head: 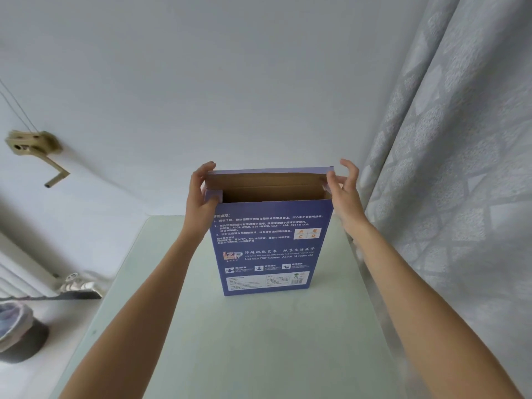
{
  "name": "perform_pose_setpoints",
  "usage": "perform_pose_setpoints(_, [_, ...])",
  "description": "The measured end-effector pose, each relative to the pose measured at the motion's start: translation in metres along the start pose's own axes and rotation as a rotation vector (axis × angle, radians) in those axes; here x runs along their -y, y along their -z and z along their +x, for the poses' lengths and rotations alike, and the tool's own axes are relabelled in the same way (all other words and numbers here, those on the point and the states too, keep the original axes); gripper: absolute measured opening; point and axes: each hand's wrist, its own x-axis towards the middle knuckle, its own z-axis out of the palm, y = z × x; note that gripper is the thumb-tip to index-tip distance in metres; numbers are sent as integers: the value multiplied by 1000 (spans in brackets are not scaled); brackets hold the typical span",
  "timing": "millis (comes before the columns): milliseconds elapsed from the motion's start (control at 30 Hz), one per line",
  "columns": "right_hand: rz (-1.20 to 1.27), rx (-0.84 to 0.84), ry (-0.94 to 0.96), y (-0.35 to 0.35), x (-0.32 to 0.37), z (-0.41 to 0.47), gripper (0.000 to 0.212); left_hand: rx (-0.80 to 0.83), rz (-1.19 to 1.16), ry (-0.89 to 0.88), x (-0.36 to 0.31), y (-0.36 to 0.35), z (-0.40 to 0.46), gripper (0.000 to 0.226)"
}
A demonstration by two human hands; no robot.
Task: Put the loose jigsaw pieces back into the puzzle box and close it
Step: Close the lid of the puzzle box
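Head view, looking forward and down along two bare forearms. A tall, flat, purple-blue puzzle box [267, 243] stands upright on its narrow end near the far middle of a pale green desk [230, 341]. Its printed back faces the camera, with white text, an orange logo and a small white label panel near the bottom. The top of the box is open: the brown cardboard inside shows, and the long top flap [267, 171] stands up at the back edge. No jigsaw pieces can be seen; the depth of the box is in shadow.

The two hands are apart, one at each upper corner of the box. The left hand [201, 194] grips the top left corner, its fingers curled over the back flap's end and its thumb against the small side flap [214, 194] folded in there. The right hand [344, 188] is at the top right corner, thumb and a fingertip touching the flap end, the other fingers spread and loosely curved in the air beside the box.

Behind the desk is a plain white wall. A patterned grey-white curtain [449, 168] hangs along the right. On the left wall is a brass-coloured hand crank [37, 151] with thin cords; lower left is a white radiator [20, 272] and a dark waste bin [20, 332] with a liner.
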Motion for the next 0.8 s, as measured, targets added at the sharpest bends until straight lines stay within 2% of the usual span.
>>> perform_pose_setpoints(100, [-238,45,21,9,1,3,22,-22,213,-88,4,7,-7,40])
perform_pose_setpoints(200, [-287,79,26,19,5,-1,20,-40,444,-198,2,15,-15,31])
perform_pose_setpoints(300, [-347,62,116,25,10,-6,22,-4,429,-167,-7,17,-19,33])
perform_pose_setpoints(400, [-319,68,200,22,19,-6,18,-69,490,-129,-19,18,-13,23])
perform_pose_setpoints(533, [-117,37,81,20,26,-4,16,-48,625,-186,-27,19,-8,14])
perform_pose_setpoints(667, [-209,68,71,25,24,-4,17,15,575,-207,-25,22,-13,23])
perform_pose_setpoints(800, [-315,155,85,34,22,-2,9,24,563,-163,-25,22,-11,18])
